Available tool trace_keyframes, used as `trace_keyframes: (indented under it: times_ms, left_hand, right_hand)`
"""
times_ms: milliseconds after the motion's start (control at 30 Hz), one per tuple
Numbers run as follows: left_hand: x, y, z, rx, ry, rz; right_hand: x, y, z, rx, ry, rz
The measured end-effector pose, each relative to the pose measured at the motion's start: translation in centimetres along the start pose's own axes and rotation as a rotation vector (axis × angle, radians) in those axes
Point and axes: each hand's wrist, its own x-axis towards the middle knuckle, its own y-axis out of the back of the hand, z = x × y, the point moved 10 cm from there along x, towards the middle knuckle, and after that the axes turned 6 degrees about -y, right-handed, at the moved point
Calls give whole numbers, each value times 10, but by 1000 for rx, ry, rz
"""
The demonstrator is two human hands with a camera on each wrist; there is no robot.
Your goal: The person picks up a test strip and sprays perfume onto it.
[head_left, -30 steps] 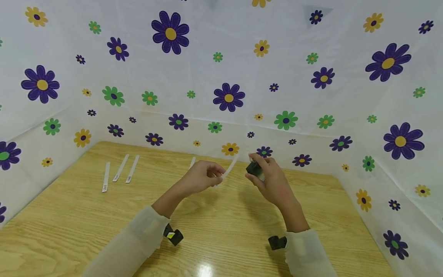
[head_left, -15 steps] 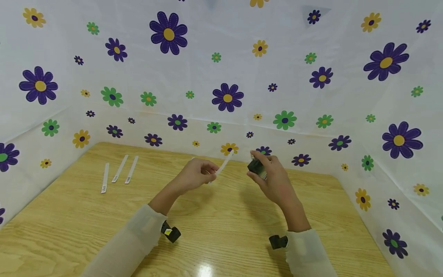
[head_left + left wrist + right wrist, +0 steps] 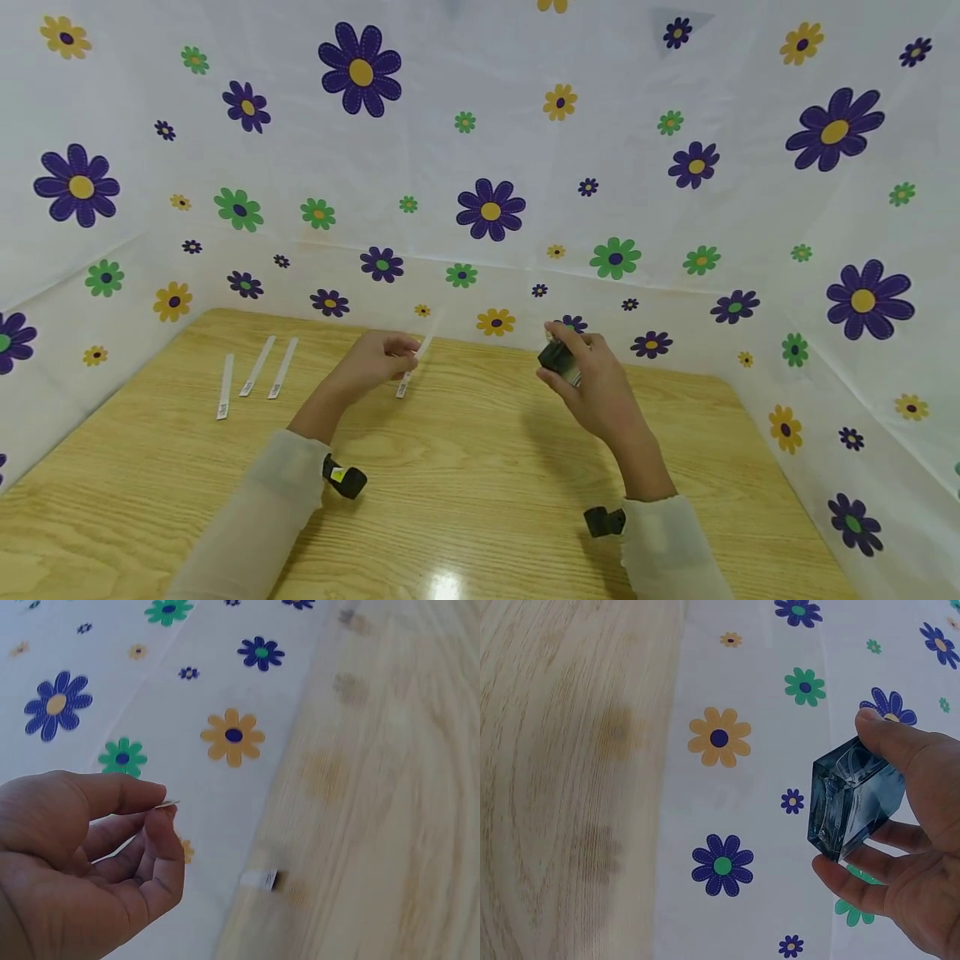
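Observation:
At left of centre my left hand (image 3: 378, 362) pinches a thin white paper tester strip (image 3: 427, 340) between thumb and fingertips, its free end pointing up and away. In the left wrist view that strip (image 3: 169, 803) shows edge-on. Another tester strip (image 3: 402, 387) lies on the table right behind and below this hand, partly hidden by it. My right hand (image 3: 597, 392) holds a dark, thick-walled glass perfume bottle (image 3: 559, 360) in the air, index finger over its top end. In the right wrist view the faceted bluish bottle (image 3: 849, 799) is tilted within the fingers.
Further tester strips (image 3: 226, 386) with small printed ends lie on the wooden table (image 3: 450, 492) at the left. White flowered cloth (image 3: 420, 158) walls in the back and both sides. A small black camera (image 3: 345, 479) sits at each wrist.
My left hand has moved left with the strip, away from the bottle and over to the strip lying on the table. The right hand stays almost in place, still holding the bottle.

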Motion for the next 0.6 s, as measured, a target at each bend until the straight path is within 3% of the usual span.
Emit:
trace_keyframes:
  times_ms: [300, 600]
  left_hand:
    - [-2, 19, -26, 31, 92, -4]
    - [-3, 27, -49, 146, 189, 26]
  right_hand:
    - [0, 3, -1, 1, -9, 2]
    - [-1, 1, -1, 5, -3, -5]
